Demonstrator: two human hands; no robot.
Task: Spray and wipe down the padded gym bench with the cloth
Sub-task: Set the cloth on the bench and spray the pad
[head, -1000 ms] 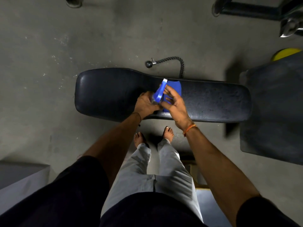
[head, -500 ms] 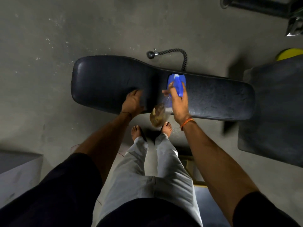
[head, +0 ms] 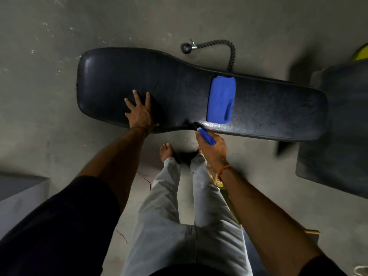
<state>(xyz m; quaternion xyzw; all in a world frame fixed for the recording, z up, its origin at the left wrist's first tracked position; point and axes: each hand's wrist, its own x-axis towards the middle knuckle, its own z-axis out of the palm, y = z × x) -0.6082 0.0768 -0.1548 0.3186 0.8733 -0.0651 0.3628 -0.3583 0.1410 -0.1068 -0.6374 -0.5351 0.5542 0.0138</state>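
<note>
The black padded bench (head: 159, 84) lies across the view on the concrete floor. A folded blue cloth (head: 220, 99) rests on its pad, right of the middle. My left hand (head: 139, 113) lies flat on the pad near the front edge, fingers spread, holding nothing. My right hand (head: 214, 150) is closed around a spray bottle (head: 206, 136) just in front of the bench's near edge, below the cloth. The blue and white spray head points toward the pad. The bottle's clear body with a yellowish label shows under my wrist.
A black rope cable attachment (head: 211, 46) lies on the floor behind the bench. A second dark padded piece (head: 338, 136) stands to the right, with a yellow object (head: 361, 52) behind it. A grey box (head: 20, 192) sits at the lower left. My feet stand close to the bench.
Both hands held the bottle together over the cloth; now my left hand has let go and lies flat on the pad. My right hand drew back with the bottle to the near edge.
</note>
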